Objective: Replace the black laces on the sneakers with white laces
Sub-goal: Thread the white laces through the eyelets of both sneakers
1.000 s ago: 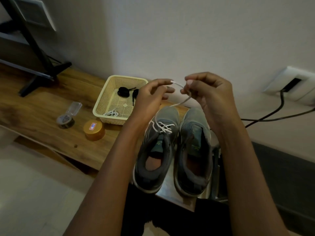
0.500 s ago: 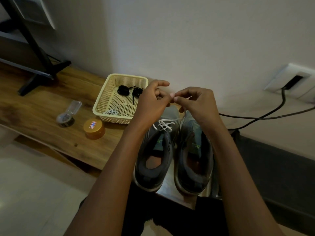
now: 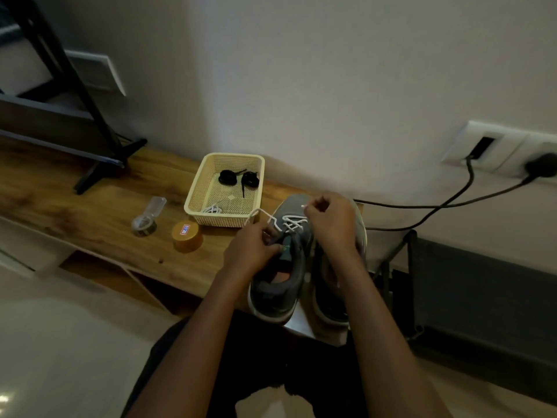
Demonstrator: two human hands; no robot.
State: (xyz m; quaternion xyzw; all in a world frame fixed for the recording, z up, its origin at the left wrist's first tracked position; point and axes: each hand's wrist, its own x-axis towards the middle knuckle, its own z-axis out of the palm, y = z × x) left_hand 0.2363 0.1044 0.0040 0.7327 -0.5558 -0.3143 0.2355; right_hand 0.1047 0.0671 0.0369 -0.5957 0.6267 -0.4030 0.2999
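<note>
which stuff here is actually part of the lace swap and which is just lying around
Part of the job: left sneaker, right sneaker, white lace pinched by left hand and right hand, basket holding black laces and a spare white lace.

Just lying about: orange tub, clear container, black stand, power cables.

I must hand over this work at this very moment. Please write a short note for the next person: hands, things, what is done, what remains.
Left hand pinches one end of the white lace; right hand pinches the other end.
The left sneaker and right sneaker stand on the wooden bench; the basket holds two coiled black laces and a spare white lace.
Done: front eyelets of the left sneaker laced.
To do: its upper eyelets, then the right sneaker.
</note>
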